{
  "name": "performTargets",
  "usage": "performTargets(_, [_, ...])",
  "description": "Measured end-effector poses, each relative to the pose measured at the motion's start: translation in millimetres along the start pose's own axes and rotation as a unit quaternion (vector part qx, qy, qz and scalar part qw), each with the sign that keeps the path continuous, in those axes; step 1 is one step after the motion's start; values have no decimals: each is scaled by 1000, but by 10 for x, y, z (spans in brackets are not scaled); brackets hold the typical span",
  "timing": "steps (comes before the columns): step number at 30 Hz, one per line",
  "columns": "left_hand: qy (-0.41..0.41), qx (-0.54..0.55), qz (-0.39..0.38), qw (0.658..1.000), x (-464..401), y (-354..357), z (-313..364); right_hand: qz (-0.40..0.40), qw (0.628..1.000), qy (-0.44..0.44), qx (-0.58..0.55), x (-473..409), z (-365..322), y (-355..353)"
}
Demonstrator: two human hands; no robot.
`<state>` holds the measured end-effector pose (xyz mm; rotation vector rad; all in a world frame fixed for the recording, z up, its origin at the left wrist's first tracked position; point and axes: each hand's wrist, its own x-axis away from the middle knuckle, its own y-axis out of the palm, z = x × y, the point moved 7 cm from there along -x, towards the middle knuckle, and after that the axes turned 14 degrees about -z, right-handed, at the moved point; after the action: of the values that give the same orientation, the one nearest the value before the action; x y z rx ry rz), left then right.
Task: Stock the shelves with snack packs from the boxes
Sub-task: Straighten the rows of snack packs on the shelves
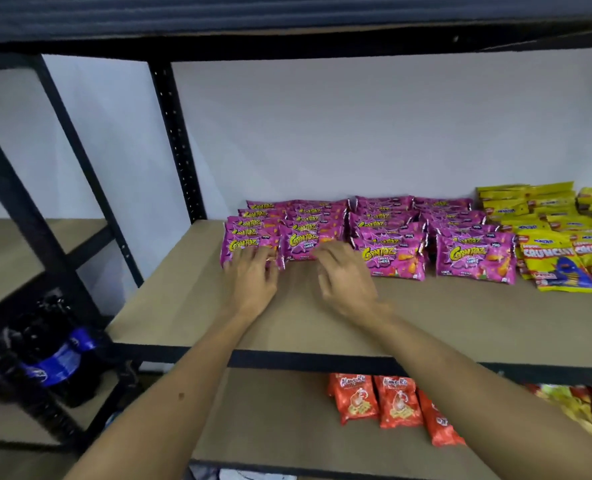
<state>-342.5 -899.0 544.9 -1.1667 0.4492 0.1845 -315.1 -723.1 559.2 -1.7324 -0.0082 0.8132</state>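
Note:
Several rows of pink Cornitoz snack packs (474, 259) lie overlapping on the brown shelf board (322, 320). My left hand (253, 275) rests with straight fingers on the front pack of the leftmost row (239, 245). My right hand (346, 275) touches the lower edge of the front pack in the second row (299, 244), fingers spread. Neither hand grips a pack. No box is in view.
Yellow Crunchy packs (557, 258) fill the shelf's right end. On the shelf below lie orange packs (396, 401) and mixed packs (585, 410). A dark bottle with a blue label (58, 358) stands on the left rack. Black metal uprights (176, 140) frame the shelf.

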Motion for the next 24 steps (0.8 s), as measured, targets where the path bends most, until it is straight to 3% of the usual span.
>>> performTargets(6, [18,-110,64,992,24,-115,-327,-17,998,7,53,-93,-447,321])
performTargets(10, [26,-113,88,989,-222,-162,-415,-73,992,46,88,-454,-422,460])
performTargets(15, [31,-122,61,990,-506,-154,-435,-98,983,58,146,-883,-245,478])
performTargets(24, [29,-130,-12,991,-747,122,-653,-127,977,96,140,-1121,-125,867])
